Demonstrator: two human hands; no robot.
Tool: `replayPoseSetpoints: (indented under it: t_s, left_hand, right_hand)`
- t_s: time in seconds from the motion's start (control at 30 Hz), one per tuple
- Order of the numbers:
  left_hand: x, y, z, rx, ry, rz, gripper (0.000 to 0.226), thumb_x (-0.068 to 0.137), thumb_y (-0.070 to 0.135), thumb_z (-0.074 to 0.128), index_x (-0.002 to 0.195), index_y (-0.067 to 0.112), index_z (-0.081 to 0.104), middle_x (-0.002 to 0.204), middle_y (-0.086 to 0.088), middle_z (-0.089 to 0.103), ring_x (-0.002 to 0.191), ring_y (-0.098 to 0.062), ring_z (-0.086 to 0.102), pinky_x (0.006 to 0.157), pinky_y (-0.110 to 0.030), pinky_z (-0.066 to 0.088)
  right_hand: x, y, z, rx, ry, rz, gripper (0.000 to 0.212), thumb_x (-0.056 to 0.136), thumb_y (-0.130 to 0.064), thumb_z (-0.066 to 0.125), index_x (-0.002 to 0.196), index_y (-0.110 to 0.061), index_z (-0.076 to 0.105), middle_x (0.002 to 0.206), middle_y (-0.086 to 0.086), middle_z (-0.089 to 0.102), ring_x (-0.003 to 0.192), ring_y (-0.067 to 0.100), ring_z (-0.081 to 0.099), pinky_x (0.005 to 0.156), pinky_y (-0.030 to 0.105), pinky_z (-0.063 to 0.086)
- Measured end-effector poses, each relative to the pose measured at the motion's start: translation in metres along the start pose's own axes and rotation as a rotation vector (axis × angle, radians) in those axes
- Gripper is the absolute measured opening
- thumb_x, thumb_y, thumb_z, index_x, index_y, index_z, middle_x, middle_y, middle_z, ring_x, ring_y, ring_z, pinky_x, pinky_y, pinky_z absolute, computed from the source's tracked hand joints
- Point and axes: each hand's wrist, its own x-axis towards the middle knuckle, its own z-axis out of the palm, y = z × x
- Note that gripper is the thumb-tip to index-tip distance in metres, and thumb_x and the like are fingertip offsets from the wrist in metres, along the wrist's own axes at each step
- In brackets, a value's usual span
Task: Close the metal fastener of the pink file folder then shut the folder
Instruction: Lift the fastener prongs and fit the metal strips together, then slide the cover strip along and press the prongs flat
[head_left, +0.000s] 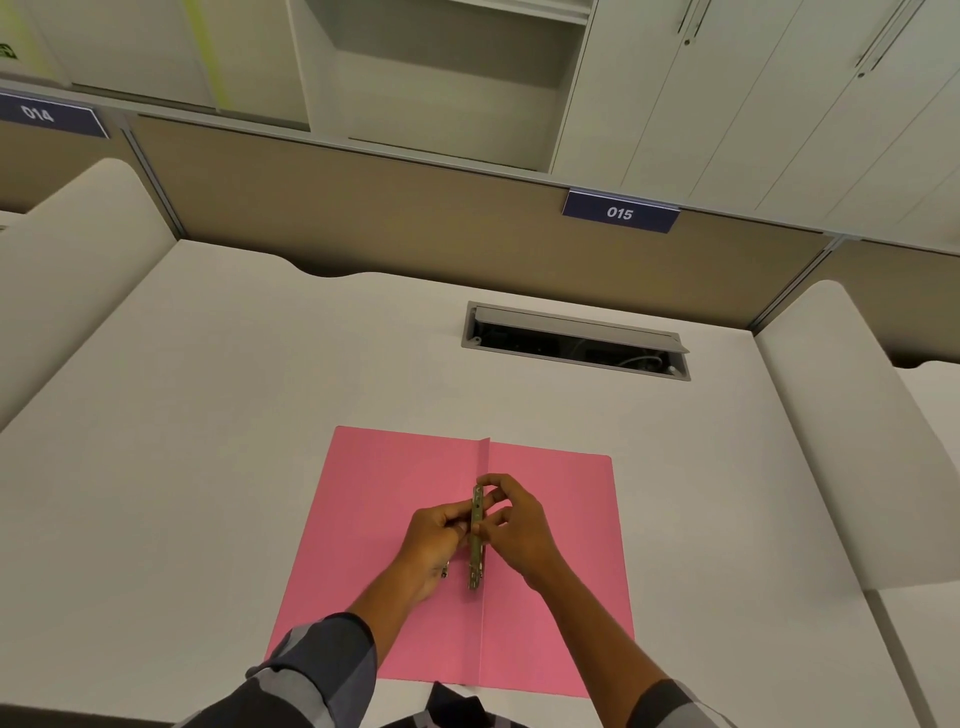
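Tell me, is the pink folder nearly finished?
Not yet. Nothing looks finished: the pink file folder lies spread open and flat on the white desk. In hand now: the left hand and right hand both pinch the metal fastener along the middle fold; whether it is locked, I cannot tell. Left to do: finish the fastener, then fold one cover over to shut the folder.

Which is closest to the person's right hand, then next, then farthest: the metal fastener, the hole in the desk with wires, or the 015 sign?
From the right hand:
1. Metal fastener, touching its fingers, at the pink folder's crease.
2. Cable hatch, farther back on the desk.
3. 015 sign, up on the partition behind.
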Motion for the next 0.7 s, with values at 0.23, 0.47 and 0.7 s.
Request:
replayPoseSetpoints:
  t_s: [0.23, 0.47, 0.7]
  left_hand:
    - [0.001, -0.004, -0.004, 0.080, 0.049, 0.026, 0.047, 0.100, -0.014, 0.049, 0.143, 0.003, 0.059, 0.111, -0.011, 0.078, 0.098, -0.026, 0.078, 0.075, -0.025, 0.065]
    - [-0.007, -0.018, -0.018, 0.439, 0.127, 0.173, 0.040, 0.102, -0.008, 0.049, 0.134, 0.007, 0.069, 0.122, -0.008, 0.074, 0.112, -0.025, 0.071, 0.100, -0.031, 0.059]
    - [-0.023, -0.035, -0.027, 0.763, -0.075, 0.335, 0.038, 0.099, -0.003, 0.059, 0.125, 0.019, 0.075, 0.123, 0.003, 0.068, 0.113, -0.012, 0.062, 0.107, -0.027, 0.052]
  right_hand:
    - [0.015, 0.009, 0.007, -0.146, -0.005, -0.003, 0.058, 0.080, 0.013, 0.071, 0.127, -0.021, 0.066, 0.104, 0.005, 0.066, 0.074, 0.020, 0.066, 0.069, 0.038, 0.065]
    - [0.031, 0.014, 0.013, -0.419, -0.089, -0.002, 0.057, 0.076, 0.006, 0.076, 0.128, -0.013, 0.064, 0.117, 0.008, 0.060, 0.092, 0.015, 0.056, 0.068, 0.008, 0.043]
    - [0.040, 0.025, 0.011, -0.518, -0.137, 0.021, 0.070, 0.071, -0.008, 0.089, 0.134, -0.015, 0.057, 0.120, 0.003, 0.046, 0.094, 0.013, 0.052, 0.060, 0.007, 0.040]
